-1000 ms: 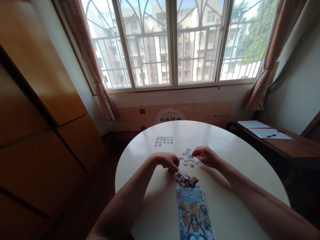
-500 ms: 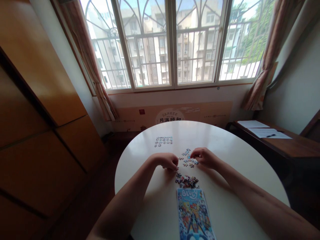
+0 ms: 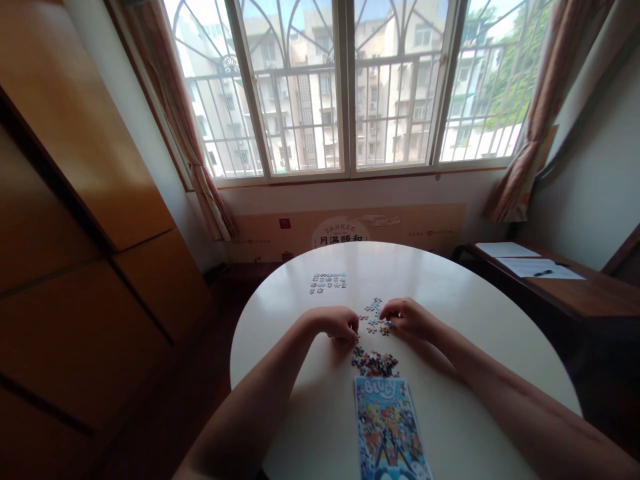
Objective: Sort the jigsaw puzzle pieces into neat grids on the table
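Observation:
My left hand (image 3: 343, 324) rests low over the white table, its fingers curled and pinched at a small puzzle piece (image 3: 357, 339). Across from it, my right hand (image 3: 404, 316) is bent over a loose scatter of puzzle pieces (image 3: 373, 328), thumb and fingers drawn together; whatever is between those fingertips is hidden. Closer to me lies a dense pile of darker puzzle pieces (image 3: 376, 364). Just below that pile, a blue picture sheet (image 3: 387, 427) lettered "BLUEY" lies flat. Farther back on the left, several pieces (image 3: 329, 281) are laid out in rows.
The round white table (image 3: 450, 280) stands before a barred window. At the right, a dark wooden desk (image 3: 595, 293) bears papers (image 3: 520, 268) and a small dark object (image 3: 544, 272). Wooden cabinets (image 3: 130, 287) line the left side.
My left hand's fingertips have shifted very slightly, and the right hand stays over the scattered pieces with its fingers a little lower. The pieces look otherwise the same.

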A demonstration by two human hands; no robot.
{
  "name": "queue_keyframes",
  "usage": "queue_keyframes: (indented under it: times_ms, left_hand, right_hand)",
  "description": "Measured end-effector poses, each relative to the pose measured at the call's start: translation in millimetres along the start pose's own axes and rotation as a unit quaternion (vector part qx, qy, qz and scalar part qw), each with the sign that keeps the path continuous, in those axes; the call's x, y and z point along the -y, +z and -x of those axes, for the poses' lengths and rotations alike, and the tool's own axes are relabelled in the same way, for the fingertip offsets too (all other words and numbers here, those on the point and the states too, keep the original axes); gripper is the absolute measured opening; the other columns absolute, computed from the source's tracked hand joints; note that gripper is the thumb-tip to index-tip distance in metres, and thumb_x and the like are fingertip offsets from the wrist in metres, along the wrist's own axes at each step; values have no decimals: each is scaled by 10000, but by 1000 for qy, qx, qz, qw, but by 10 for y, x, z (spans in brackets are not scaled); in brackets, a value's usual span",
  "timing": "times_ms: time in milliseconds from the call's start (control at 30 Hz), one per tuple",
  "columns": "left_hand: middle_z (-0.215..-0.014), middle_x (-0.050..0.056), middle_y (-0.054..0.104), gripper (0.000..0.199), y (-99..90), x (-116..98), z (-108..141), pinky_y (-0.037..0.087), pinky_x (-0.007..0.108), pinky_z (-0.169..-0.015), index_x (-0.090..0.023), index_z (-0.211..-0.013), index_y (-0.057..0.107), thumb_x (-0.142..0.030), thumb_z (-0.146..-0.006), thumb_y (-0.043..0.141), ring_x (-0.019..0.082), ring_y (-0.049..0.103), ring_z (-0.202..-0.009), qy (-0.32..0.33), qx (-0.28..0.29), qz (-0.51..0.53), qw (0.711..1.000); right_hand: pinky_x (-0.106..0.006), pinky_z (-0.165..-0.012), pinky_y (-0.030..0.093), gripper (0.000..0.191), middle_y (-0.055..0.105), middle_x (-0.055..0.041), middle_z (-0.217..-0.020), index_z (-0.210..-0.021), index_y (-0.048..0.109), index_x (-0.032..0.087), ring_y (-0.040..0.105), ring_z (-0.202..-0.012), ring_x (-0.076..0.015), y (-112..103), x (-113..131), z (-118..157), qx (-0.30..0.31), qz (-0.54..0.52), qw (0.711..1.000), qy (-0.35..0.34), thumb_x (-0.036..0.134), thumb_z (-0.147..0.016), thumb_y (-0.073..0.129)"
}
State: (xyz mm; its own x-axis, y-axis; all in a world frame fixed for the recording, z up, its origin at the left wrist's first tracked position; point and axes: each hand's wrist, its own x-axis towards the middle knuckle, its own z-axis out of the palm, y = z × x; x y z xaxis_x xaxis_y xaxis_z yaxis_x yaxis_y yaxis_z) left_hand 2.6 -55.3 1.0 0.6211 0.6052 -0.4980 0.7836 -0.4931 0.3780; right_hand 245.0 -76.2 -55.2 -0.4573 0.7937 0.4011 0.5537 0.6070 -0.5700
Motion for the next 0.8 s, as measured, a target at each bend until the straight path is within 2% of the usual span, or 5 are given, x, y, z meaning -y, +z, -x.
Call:
queue_keyframes:
  times_ms: [267, 467, 800]
  left_hand:
    - [-776, 17, 679, 288, 11, 15, -23, 445, 209, -522, -197, -972, 690, -365, -740, 664, 128, 585, -614, -4, -20, -11, 1000]
    - [-741, 17, 664, 290, 7, -8, 9, 435, 207, -465, -189, -983, 682, -352, -745, 660, 123, 567, -547, -6, -17, 7, 1000]
    - [-727, 12, 661, 249, 24, -33, 17, 502, 216, -503, -183, -977, 663, -296, -755, 668, 120, 599, -555, -26, -11, 62, 998]
  right_hand:
    - [-249, -702, 482, 342, 735, -35, -783, -796, 767, 178, 650, -710, -158, -10, 41, -3, -1, -2, 1000, 0, 7, -689, 491]
    - [-245, -692, 483, 335, 735, -34, -784, -799, 767, 184, 650, -716, -159, 5, 20, -6, -3, -5, 1000, -5, 12, -695, 500]
    - [-247, -696, 483, 338, 733, -33, -787, -805, 768, 186, 648, -716, -159, 17, -20, -2, -2, -5, 1000, -7, 23, -692, 494]
